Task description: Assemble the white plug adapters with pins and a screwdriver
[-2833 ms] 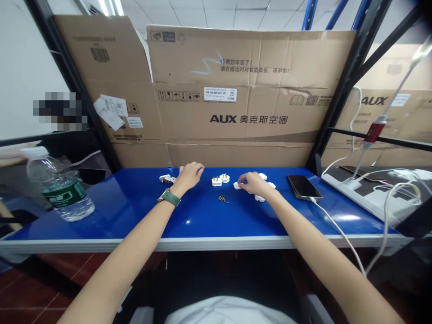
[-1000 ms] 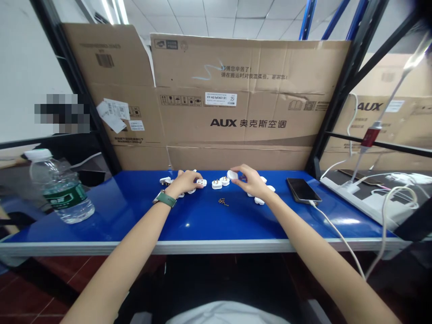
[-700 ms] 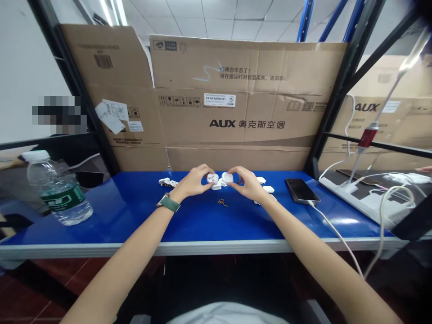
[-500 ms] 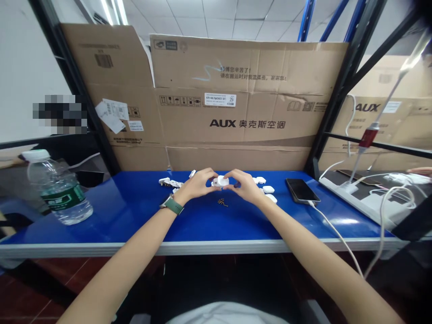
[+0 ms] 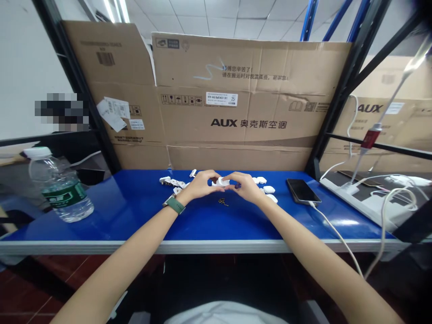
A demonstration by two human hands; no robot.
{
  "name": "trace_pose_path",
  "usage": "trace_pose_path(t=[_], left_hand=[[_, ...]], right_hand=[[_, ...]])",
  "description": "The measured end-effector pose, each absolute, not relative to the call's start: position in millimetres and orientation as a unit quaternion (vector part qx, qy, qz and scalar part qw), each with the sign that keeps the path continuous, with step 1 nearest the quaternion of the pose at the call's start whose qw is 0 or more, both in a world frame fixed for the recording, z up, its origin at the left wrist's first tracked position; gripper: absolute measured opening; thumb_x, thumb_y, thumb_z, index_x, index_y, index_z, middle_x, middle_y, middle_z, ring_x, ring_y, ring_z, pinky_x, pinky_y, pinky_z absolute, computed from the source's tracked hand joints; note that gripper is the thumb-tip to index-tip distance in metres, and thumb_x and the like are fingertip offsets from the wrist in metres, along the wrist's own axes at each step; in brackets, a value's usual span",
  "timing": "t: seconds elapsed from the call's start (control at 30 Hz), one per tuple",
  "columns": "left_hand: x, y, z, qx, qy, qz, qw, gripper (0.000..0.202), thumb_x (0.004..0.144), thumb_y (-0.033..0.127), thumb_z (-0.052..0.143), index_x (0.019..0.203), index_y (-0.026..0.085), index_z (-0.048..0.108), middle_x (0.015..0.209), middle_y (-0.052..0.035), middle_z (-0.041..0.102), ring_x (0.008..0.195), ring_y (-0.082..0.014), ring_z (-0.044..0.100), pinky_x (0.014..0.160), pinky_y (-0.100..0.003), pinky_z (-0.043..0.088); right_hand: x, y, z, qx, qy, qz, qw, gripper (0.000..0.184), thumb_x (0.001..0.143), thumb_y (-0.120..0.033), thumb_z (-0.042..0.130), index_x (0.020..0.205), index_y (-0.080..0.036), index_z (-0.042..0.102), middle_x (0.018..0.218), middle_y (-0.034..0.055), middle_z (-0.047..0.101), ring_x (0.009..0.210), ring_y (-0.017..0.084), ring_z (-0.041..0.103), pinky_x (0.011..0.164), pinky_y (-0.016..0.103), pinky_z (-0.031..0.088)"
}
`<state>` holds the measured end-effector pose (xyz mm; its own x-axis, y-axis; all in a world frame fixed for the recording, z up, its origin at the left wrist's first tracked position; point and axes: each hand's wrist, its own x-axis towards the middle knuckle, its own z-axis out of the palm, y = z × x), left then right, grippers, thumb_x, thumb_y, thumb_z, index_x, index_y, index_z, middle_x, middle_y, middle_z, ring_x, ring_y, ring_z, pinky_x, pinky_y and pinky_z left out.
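Note:
Between my two hands, above the blue tabletop, is a small white plastic piece (image 5: 221, 182); its exact kind is too small to tell. My left hand (image 5: 203, 183) is closed on its left side with thumb and fingers. From the right, my right hand (image 5: 244, 185) pinches the same piece. Just below it on the table lies a little heap of brass-coloured screws or pins (image 5: 222, 202). Several white parts with metal bits (image 5: 173, 182) lie beyond my left hand. Rounded white covers (image 5: 269, 189) are spread to the right of my right hand.
A water bottle (image 5: 64, 189) stands at the table's left. On the right a black phone (image 5: 303, 191) lies with a white cable (image 5: 337, 238) running over the front edge. A cardboard sheet (image 5: 249, 148) walls off the back. Beyond the left frame a person is partly visible.
The white piece has tilted and turned slightly between my fingers, showing a different side. Both hands stay nearly in place; the whole view has shifted a little.

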<state>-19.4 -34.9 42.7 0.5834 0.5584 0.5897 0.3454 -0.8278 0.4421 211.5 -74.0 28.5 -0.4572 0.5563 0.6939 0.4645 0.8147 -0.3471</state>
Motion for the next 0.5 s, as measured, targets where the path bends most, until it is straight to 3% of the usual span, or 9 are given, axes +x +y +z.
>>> trace_pose_path(t=[0.13, 0.23, 0.43, 0.5], left_hand=[[-17, -33, 38, 0.841, 0.292, 0.393, 0.229, 0.039, 0.073, 0.044, 0.084, 0.099, 0.016, 0.075, 0.098, -0.0069, 0.076, 0.089, -0.0217, 0.07, 0.084, -0.032, 0.053], [-15, -31, 35, 0.828, 0.312, 0.379, 0.272, 0.037, 0.078, 0.046, 0.078, 0.098, 0.015, 0.075, 0.095, -0.0068, 0.077, 0.087, -0.0221, 0.07, 0.079, -0.031, 0.053], [-15, -39, 44, 0.857, 0.29, 0.381, 0.191, 0.039, 0.075, 0.047, 0.082, 0.099, 0.016, 0.073, 0.084, -0.0029, 0.074, 0.075, -0.0181, 0.067, 0.073, -0.028, 0.051], [-16, -43, 48, 0.873, 0.262, 0.381, 0.156, 0.035, 0.078, 0.049, 0.08, 0.092, 0.017, 0.073, 0.082, -0.0025, 0.073, 0.075, -0.0173, 0.067, 0.074, -0.028, 0.05]], right_hand=[[213, -78, 31, -0.302, -0.856, 0.058, 0.415, 0.031, 0.091, -0.02, 0.069, 0.122, -0.023, 0.071, 0.116, 0.0102, 0.071, 0.101, 0.022, 0.068, 0.077, 0.029, 0.054], [214, -79, 32, -0.309, -0.861, 0.04, 0.402, 0.038, 0.091, -0.014, 0.064, 0.127, -0.024, 0.068, 0.117, 0.0103, 0.071, 0.106, 0.023, 0.068, 0.087, 0.033, 0.053], [214, -78, 30, -0.339, -0.867, -0.004, 0.366, 0.039, 0.093, -0.006, 0.056, 0.127, -0.022, 0.067, 0.117, 0.0116, 0.073, 0.109, 0.025, 0.067, 0.092, 0.036, 0.051], [214, -78, 31, -0.343, -0.865, -0.002, 0.366, 0.038, 0.093, -0.006, 0.055, 0.125, -0.021, 0.067, 0.116, 0.0114, 0.074, 0.109, 0.025, 0.067, 0.092, 0.036, 0.051]])
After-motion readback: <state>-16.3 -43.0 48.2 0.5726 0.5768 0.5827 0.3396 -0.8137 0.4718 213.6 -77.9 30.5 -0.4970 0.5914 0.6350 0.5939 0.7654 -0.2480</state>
